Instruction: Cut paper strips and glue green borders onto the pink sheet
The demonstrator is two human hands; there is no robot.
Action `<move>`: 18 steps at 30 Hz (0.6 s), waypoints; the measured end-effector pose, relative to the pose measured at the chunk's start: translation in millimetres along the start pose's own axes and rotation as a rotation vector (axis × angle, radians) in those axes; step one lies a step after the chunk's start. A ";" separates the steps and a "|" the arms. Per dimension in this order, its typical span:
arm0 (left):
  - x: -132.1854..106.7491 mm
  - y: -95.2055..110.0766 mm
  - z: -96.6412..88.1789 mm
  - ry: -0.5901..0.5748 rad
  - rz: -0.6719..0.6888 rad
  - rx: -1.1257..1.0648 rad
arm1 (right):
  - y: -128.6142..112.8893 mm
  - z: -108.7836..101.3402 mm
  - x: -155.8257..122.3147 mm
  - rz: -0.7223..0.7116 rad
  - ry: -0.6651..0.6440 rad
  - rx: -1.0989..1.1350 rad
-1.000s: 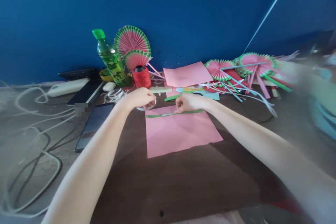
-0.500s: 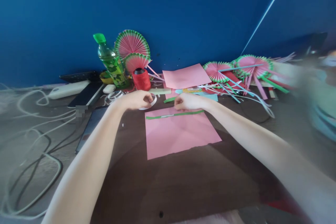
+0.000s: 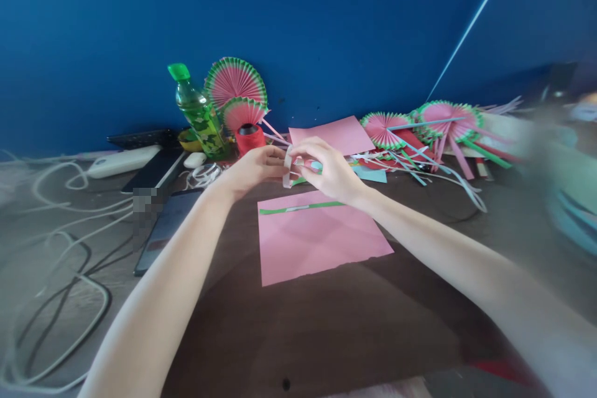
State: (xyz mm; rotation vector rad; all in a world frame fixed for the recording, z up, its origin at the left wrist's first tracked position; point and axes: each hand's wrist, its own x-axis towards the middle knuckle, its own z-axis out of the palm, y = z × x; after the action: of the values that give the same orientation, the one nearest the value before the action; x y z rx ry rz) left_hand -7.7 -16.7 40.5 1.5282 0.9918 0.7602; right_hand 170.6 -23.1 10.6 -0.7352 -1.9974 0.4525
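Observation:
My left hand [image 3: 254,169] and my right hand [image 3: 323,169] are raised together above the table, both pinching a small white roll of tape [image 3: 288,169] between them. Below them lies a pink sheet of paper [image 3: 317,239] on the dark brown table [image 3: 326,329]. A green paper strip [image 3: 303,206] runs along the sheet's far edge, with a pale patch near its middle. Both hands' fingers are curled closed around the roll.
Against the blue wall stand a green bottle [image 3: 198,112], a red thread spool [image 3: 250,138] and pink-green paper fans [image 3: 236,84]. More fans [image 3: 445,121], loose strips and another pink sheet [image 3: 331,135] lie at the back right. Phones [image 3: 165,227] and white cables [image 3: 60,249] lie left.
My right hand has left the green strip and risen to meet my left hand, which lifted the tape roll. Both now hold the roll above the sheet.

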 end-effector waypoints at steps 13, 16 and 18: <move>9.5 -13.1 18.0 0.132 0.012 -0.177 | 12.5 7.7 -1.2 0.105 0.118 0.176; 9.0 -11.6 21.6 0.146 0.002 -0.171 | 12.4 6.9 -0.7 0.154 0.128 0.170; 8.2 -10.3 24.4 0.156 -0.008 -0.181 | 12.1 6.0 -0.7 0.186 0.125 0.154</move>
State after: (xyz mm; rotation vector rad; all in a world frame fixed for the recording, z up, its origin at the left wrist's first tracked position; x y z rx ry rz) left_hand 15.4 -19.7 25.4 1.3238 1.0134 0.9485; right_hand 169.5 -14.5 0.2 -0.8356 -1.7636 0.6464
